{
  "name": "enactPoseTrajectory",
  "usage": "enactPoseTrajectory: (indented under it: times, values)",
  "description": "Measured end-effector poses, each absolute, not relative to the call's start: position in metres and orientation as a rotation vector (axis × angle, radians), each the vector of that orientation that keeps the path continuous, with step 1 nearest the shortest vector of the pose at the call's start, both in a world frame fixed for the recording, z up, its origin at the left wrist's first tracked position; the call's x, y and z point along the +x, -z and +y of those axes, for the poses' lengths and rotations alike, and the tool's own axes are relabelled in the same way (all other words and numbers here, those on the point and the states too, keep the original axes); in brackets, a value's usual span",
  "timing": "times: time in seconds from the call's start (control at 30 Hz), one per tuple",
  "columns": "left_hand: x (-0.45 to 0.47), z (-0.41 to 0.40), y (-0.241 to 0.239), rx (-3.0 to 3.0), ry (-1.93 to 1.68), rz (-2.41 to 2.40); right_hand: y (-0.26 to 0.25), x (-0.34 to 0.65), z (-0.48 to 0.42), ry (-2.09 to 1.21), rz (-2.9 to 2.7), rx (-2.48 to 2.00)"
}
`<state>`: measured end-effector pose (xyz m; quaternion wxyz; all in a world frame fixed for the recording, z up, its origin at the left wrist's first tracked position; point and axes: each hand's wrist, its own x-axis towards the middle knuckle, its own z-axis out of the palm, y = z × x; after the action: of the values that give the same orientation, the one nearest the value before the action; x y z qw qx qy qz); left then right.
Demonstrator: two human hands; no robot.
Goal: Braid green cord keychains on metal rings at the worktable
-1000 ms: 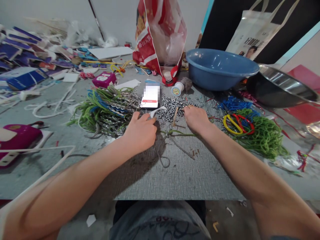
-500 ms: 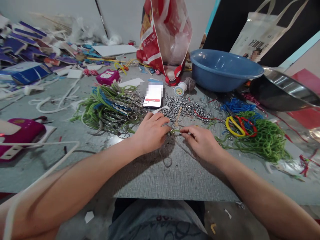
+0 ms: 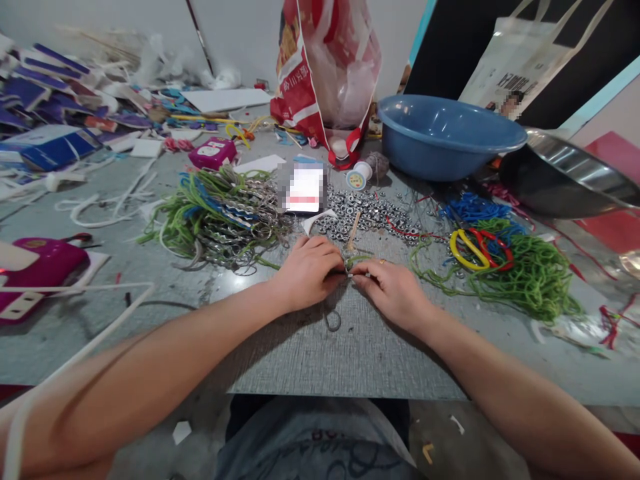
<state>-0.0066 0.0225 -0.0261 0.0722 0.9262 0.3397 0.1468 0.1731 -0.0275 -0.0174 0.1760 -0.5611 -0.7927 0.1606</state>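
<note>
Over the middle of the table, my left hand (image 3: 311, 273) and my right hand (image 3: 394, 292) meet with fingertips almost touching. Both are closed in a pinch on thin cord. A piece of green cord (image 3: 363, 258) shows just above the fingertips, and a loop of grey cord (image 3: 333, 325) hangs below onto the table. The exact spot being pinched is small and partly covered by fingers. Just beyond lie many small metal nuts (image 3: 345, 225) and a thin wooden stick (image 3: 355, 230).
Left of my hands is a bundle of green cords with metal pieces (image 3: 200, 220); a phone (image 3: 304, 190) lies behind. Scissors with yellow and red handles (image 3: 470, 252) rest by a green cord heap (image 3: 537, 280). Behind stand a blue basin (image 3: 445, 143) and a red bag (image 3: 300, 87).
My right hand has moved left, bringing its fingertips up to my left hand's. The grey strand that ran beneath my right hand no longer shows there.
</note>
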Motion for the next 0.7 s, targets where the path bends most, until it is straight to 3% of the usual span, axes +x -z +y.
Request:
enactPoseTrajectory:
  times: [0.7]
  values:
    - [-0.007, 0.0194, 0.0297, 2.921, -0.589, 0.918, 0.0268, 0.1666, -0.028, -0.241, -2.383, -1.701]
